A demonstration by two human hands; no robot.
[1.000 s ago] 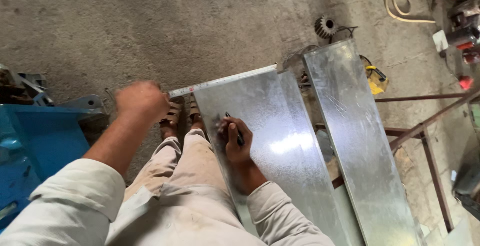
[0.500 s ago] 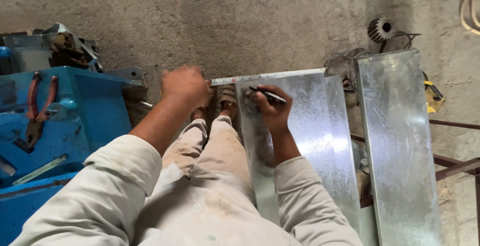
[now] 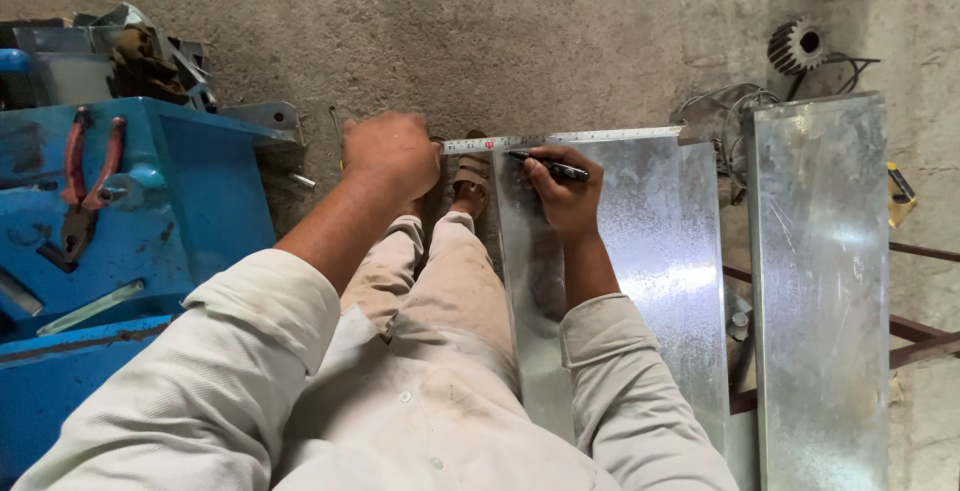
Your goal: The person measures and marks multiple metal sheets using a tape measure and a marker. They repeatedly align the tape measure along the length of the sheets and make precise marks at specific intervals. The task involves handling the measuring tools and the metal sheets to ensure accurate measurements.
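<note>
Two hands: both mine, both busy at the far edge of the sheet
Left hand (image 3: 392,154): my fingers are curled closed over the body of the tape measure (image 3: 560,138); the case itself is hidden inside my fist, beside the near corner of the sheet
Tape blade: pulled out flat along the far edge of the galvanised sheet (image 3: 640,251); its hooked end sits at the far right corner
Right hand (image 3: 562,194): fingers pinched around a black marker (image 3: 547,165); the tip points left, just under the tape blade, at the sheet's surface; whether it touches I cannot tell
Galvanised sheet: lies lengthwise in front of me, right of my legs; my right wrist rests on it
Second sheet (image 3: 820,281): parallel, further right, apart from the first; on a rusty steel frame (image 3: 915,336)
Foot: a sandal (image 3: 470,173) on the concrete floor (image 3: 500,41), between my hands
Left side: blue machine (image 3: 150,211) with red-handled pliers (image 3: 85,176) lying on it
</note>
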